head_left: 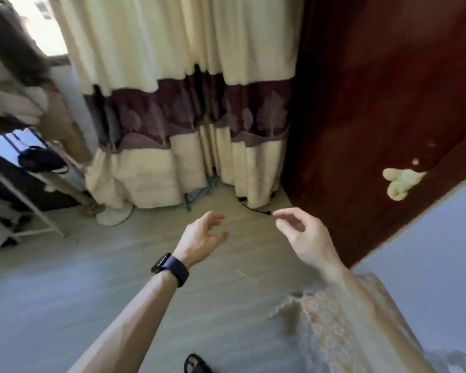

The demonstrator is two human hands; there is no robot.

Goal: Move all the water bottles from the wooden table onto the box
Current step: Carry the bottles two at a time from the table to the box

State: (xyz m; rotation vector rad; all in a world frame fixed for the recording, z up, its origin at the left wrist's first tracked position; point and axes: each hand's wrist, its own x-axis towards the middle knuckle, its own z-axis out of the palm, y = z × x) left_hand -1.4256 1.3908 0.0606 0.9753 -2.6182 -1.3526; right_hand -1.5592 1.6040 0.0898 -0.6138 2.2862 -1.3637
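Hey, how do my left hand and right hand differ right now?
The left hand has a black smartwatch at its wrist; the right hand has a bare wrist. The right hand is nearer the red-brown wooden panel than the left hand. Both are empty, fingers loosely curled.

I have both bare forearms stretched toward the curtain (172,103), hands level and apart, holding nothing. My left hand (199,238), with a dark watch (172,269) on its wrist, has loosely curled fingers. My right hand (306,238) is curled likewise.
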